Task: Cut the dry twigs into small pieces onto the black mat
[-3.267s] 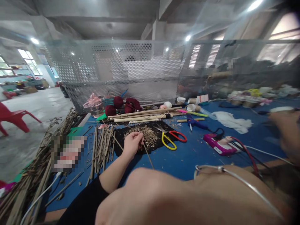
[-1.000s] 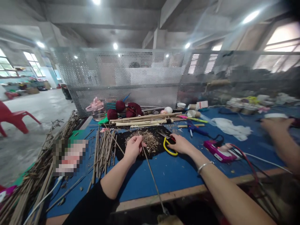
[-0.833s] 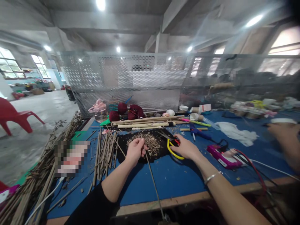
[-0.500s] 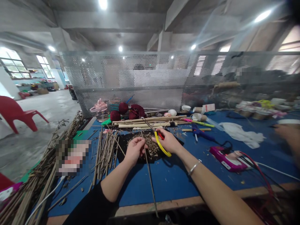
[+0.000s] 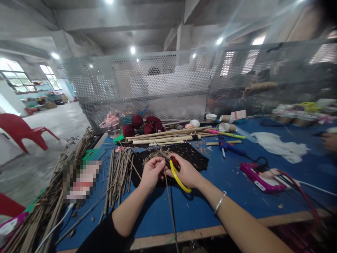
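Note:
My left hand (image 5: 152, 172) is closed in a pinch around a long, thin dry stem (image 5: 171, 207). The stem slants down past the table's front edge. Yellow-handled scissors (image 5: 177, 177) are gripped in my right hand (image 5: 185, 170), their blades pointing away to the upper left, close to my left fingers. Whether the blades touch the stem cannot be made out. Beneath both hands lies a black cloth (image 5: 201, 161), strewn with short dry clippings (image 5: 149, 158), partly hidden by my hands. Left of the cloth is a pile of cut stems (image 5: 116, 179).
Long bundled stalks (image 5: 47, 196) line the left side. Bamboo sticks (image 5: 168, 137) and dark red balls (image 5: 137, 121) lie at the back, before a perforated screen (image 5: 163, 80). To the right are a blue glue gun (image 5: 228, 147), a purple power strip (image 5: 259, 179) and another person's hand (image 5: 330, 140).
My right hand and the scissors have moved left, nearer my left hand, with the blades lower. My left hand still pinches the stem. The view has shifted slightly.

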`<state>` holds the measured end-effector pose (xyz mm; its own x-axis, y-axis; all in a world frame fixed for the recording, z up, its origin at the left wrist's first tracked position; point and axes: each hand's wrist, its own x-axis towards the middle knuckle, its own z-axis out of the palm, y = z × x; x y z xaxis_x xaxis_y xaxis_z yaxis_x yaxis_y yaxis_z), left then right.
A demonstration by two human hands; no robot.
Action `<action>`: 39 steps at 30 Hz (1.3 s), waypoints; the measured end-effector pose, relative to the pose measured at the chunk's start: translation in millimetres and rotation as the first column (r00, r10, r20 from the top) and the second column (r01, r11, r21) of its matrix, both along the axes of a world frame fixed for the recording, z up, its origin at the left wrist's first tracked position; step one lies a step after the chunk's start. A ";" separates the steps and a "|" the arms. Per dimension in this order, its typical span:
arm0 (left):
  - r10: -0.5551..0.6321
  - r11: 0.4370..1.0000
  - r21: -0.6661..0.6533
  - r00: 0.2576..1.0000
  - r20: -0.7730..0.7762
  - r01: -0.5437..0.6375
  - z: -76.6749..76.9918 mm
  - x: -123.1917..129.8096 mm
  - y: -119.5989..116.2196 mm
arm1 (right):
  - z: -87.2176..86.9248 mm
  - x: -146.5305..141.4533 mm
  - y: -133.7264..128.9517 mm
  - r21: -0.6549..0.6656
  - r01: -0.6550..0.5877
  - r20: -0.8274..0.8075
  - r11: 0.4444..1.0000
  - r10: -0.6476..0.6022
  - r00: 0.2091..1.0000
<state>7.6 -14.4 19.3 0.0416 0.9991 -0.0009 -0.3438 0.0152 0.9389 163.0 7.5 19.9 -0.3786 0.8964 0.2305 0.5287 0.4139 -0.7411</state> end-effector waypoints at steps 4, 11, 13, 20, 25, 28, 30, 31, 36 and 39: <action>-0.018 1.000 -0.009 1.000 -0.016 0.017 0.5 1.7 -0.9 | -2.9 -0.8 1.6 0.018 -0.006 -0.037 1.000 0.007 0.999; -0.019 1.000 0.011 0.999 -0.032 0.019 -3.2 2.5 -0.9 | -5.4 2.3 3.5 -0.007 -0.024 0.005 1.000 0.024 1.000; -0.019 1.000 0.016 0.999 -0.036 0.020 -3.7 2.0 -0.6 | -7.9 2.6 3.9 -0.012 -0.030 -0.001 0.999 0.030 1.000; -0.027 1.000 -0.002 1.000 -0.007 0.027 -5.6 1.7 -0.2 | -10.2 -4.5 1.6 -0.087 -0.065 -0.136 0.994 0.053 0.989; 0.004 1.000 -0.008 0.999 -0.033 -0.004 -3.9 1.2 -2.3 | -2.4 -10.4 -4.4 -0.165 -0.145 -0.235 0.976 0.104 0.967; 0.031 0.999 -0.029 0.996 -0.083 -0.034 -3.5 -0.2 -5.5 | -2.1 -13.2 -7.3 -0.180 -0.173 -0.245 0.968 0.126 0.961; 0.033 0.998 -0.043 0.993 -0.114 -0.038 -5.1 -1.6 -6.4 | -3.7 -14.2 -7.8 -0.171 -0.144 -0.176 0.975 0.114 0.978; 0.032 0.998 -0.050 0.991 -0.126 -0.039 -6.4 -2.3 -6.2 | -4.7 -14.3 -7.5 -0.165 -0.125 -0.132 0.978 0.103 0.986; 0.043 0.995 -0.086 0.986 -0.163 -0.058 -12.0 -4.7 -1.8 | -6.4 -12.7 -2.1 -0.119 -0.106 -0.038 0.987 0.102 0.994; 0.042 0.993 -0.107 0.988 -0.150 -0.058 -9.3 -5.2 -1.7 | -5.9 -9.6 1.3 -0.106 -0.118 -0.012 0.987 0.117 0.993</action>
